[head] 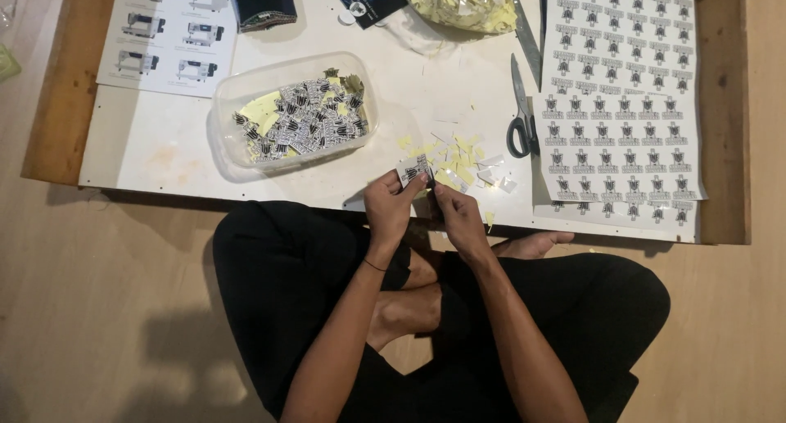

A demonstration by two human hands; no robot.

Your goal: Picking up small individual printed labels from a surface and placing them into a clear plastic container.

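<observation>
Fingers (407, 184) of both hands pinching sticker (414, 170)

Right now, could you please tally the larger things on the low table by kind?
Scissors: 1
Clear plastic tub of cut stickers: 1
Sticker sheets: 2
Sheet with machine pictures: 1
Total: 5

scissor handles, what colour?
Black, or very dark grey. The scissors lie on the table beside the sticker sheets; seen in the head view.
</observation>
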